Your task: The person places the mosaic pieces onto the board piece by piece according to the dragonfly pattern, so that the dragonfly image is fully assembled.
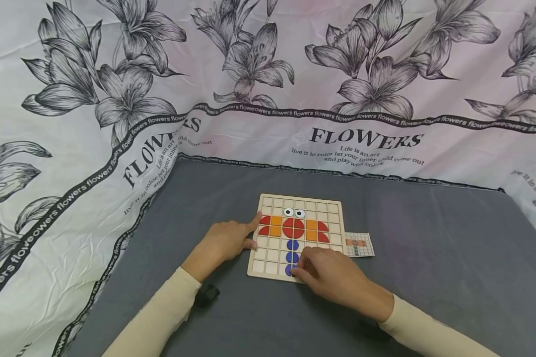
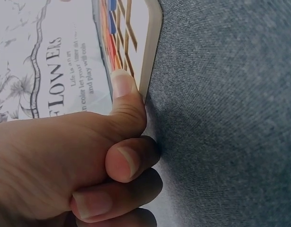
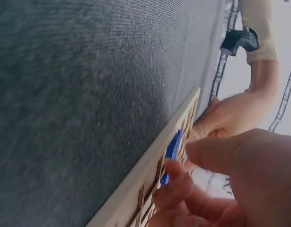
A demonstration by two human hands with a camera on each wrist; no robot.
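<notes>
A square wooden grid board (image 1: 259,267) lies on the grey cloth. In its cells are two eye pieces (image 1: 294,213), a red circle (image 1: 293,228) split by grid lines, orange squares (image 1: 275,226), red curved pieces (image 1: 323,232) at both sides and a column of blue round pieces (image 1: 292,245). My left hand (image 1: 225,240) touches the board's left edge with its index finger and thumb (image 2: 124,87); the other fingers curl beside it. Over the lower part, my right hand (image 1: 335,275) holds thumb and fingertips at the lowest blue piece (image 3: 174,144), partly covering it.
A small printed card (image 1: 359,245) with a similar pattern lies against the board's right side. Grey cloth (image 1: 429,248) spreads around the board. A flower-printed curtain (image 1: 268,134) borders the back and left. A dark device (image 1: 207,296) sits at the left wrist.
</notes>
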